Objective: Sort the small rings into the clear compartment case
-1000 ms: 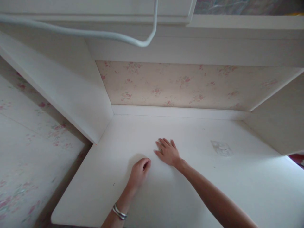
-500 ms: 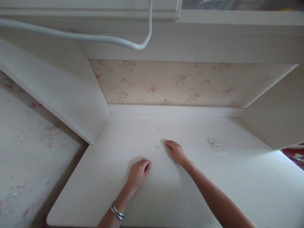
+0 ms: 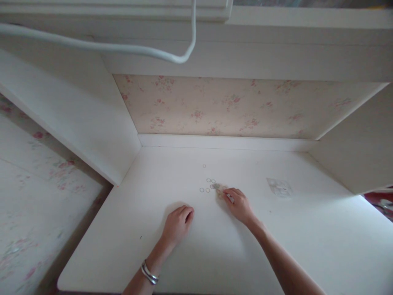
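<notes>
A white-painted alcove with a back panel of pale rose-patterned wallpaper point(image 3: 221, 106) encloses the bare white table point(image 3: 307, 229), and a white cable point(image 3: 123, 48) loops down from the shelf above. Near the middle of the table lies a loose scatter of small thin clear rings point(image 3: 208, 185): one sits apart toward the back, the others cluster just beyond the right hand's fingertips. A faint patch of sticker residue point(image 3: 278, 187) marks the table to the right, well apart from the rings.

The right hand point(image 3: 238, 203) rests low on the table, arm stretched forward from the lower right, wrist nearly flat. Its fingers point(image 3: 229, 194) are drawn together and curled at the near edge of the cluster, seemingly pinching or pressing something small; blur there hides whether a ring is actually held. The left hand point(image 3: 178, 223) lies knuckles-up on the table to the near left, fingers loosely curled under and holding nothing visible, with silver bangles point(image 3: 149, 273) on the wrist.

Rings this thin and pale would probably handle best with a light fingertip touch, sliding each one along the table instead of lifting it, while the left hand steadies the body and stays clear of the scatter.
</notes>
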`<state>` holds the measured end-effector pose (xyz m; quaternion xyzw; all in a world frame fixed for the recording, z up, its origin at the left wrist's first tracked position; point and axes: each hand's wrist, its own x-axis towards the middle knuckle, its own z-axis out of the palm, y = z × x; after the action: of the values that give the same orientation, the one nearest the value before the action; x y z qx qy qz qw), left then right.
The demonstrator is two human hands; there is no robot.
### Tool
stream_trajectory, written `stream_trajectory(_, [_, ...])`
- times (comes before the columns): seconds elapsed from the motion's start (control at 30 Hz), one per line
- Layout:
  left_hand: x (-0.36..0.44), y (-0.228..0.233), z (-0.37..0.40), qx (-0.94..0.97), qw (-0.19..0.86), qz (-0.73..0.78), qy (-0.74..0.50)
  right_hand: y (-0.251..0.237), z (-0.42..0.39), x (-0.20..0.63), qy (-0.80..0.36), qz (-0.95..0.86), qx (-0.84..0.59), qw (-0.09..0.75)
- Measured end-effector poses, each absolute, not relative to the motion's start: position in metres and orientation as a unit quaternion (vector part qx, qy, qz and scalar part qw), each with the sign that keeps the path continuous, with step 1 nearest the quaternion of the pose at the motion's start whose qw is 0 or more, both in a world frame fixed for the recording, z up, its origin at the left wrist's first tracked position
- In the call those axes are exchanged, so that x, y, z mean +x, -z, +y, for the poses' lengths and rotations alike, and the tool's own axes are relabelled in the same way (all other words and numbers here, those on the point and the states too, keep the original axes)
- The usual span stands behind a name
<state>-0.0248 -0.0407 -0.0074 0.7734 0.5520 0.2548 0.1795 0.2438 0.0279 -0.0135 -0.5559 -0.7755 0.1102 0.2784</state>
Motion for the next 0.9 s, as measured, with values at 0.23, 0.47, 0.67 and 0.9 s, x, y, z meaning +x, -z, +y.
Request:
stream_trajectory(0.23, [-0.024,0.005,-0.041,0.783,0.169,0.547,-0.242,0.016,0.027,0.235,-0.08,-0.822,-0.534,0.181])
stream_trajectory(0.47, [-0.025,0.005,-0.043,0.755,0.202,0.563,-0.271,0.004,0.075,0.213,-0.08,-0.817,-0.541,0.182])
stream_trajectory(0.67, [-0.028,0.005,-0.038,0.721,0.239,0.577,-0.298,0.002,0.137,0.186,-0.083,-0.815,-0.546,0.173])
stream_trajectory(0.9, [-0.031,0.004,-0.035,0.702,0.26,0.585,-0.312,0.011,0.151,0.16,-0.108,-0.844,-0.506,0.138])
